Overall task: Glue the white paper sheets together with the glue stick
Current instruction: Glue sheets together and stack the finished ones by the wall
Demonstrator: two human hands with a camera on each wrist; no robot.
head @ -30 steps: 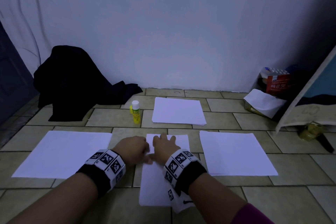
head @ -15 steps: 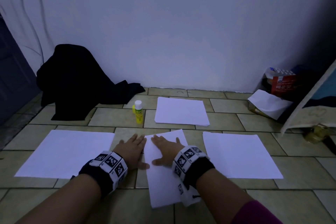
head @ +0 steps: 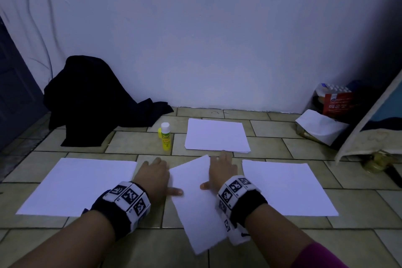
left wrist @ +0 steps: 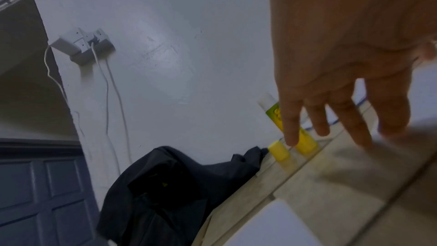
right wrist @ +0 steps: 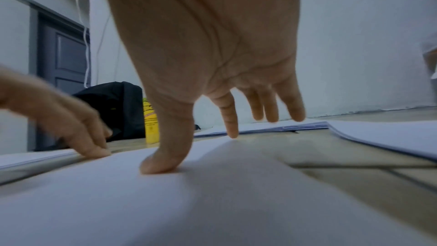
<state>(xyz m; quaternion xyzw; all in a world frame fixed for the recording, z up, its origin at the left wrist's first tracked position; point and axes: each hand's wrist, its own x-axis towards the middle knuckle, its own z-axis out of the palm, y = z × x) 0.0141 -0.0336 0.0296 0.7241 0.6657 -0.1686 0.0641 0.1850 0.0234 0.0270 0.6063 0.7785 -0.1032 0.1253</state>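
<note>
Hands flat on tiled floor, fingers straight: left hand beside middle sheet, thumb on its edge; right hand pressing sheet. Sheet's long axis tilted, far end leaning right. Glue stick upright beyond.

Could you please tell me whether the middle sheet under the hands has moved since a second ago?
Yes. The middle sheet has turned clockwise: its far edge now points toward the paper stack, away from the glue stick.

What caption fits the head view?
Both hands, left and right, press a skewed paper sheet flat; glue stick stands untouched.
</note>
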